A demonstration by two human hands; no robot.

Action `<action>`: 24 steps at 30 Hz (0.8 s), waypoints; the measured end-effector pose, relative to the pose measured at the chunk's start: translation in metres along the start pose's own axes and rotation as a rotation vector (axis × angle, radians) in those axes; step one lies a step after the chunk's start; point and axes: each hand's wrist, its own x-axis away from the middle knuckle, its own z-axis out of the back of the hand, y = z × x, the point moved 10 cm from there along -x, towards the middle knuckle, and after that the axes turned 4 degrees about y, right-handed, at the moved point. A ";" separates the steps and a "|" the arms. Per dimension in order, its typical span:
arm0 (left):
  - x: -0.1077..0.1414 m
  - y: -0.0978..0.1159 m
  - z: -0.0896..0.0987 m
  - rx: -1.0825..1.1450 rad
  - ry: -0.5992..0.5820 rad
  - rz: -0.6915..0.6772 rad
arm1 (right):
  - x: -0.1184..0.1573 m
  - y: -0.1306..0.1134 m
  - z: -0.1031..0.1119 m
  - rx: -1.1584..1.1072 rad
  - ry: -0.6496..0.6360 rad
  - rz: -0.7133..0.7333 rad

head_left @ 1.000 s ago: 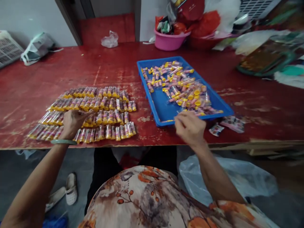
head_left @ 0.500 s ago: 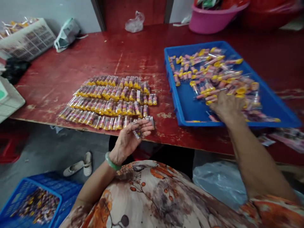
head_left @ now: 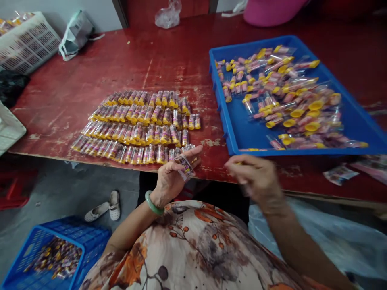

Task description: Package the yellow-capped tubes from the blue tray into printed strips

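Observation:
My left hand (head_left: 173, 177), with a green bangle at the wrist, holds a small printed plastic packet (head_left: 185, 168) between thumb and palm, just in front of the rows. My right hand (head_left: 255, 175) is curled in front of the blue tray's near edge, blurred; a bit of yellow shows at its fingertips, but the item is mostly hidden. Several rows of small wrapped tubes with yellow ends (head_left: 133, 135) lie on the red table left of centre. The blue tray (head_left: 225, 125) holds a loose heap of pink and yellow tubes (head_left: 281, 92) in clear wrappers.
A white crate (head_left: 33, 44), a grey bag (head_left: 77, 32) and a black bag (head_left: 12, 86) are at the left. Clear plastic (head_left: 168, 15) and a pink basin (head_left: 272, 10) stand at the back. On the floor are a blue crate (head_left: 80, 257) and white shoes (head_left: 114, 205).
My right hand has come out of the blue tray towards my body and left, its fingers now closed. My left hand has shifted slightly right, and its packet shows more fully.

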 end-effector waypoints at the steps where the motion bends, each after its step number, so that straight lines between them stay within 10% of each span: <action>1: 0.000 -0.002 0.000 -0.009 -0.004 0.007 | 0.016 -0.006 -0.025 -0.081 -0.092 -0.077; 7: 0.003 -0.015 -0.002 -0.048 -0.008 0.104 | 0.049 0.004 -0.101 -0.566 -0.334 -0.571; 24: 0.020 0.003 0.054 -0.234 0.470 -0.032 | 0.032 0.011 -0.055 -0.737 -0.296 -0.480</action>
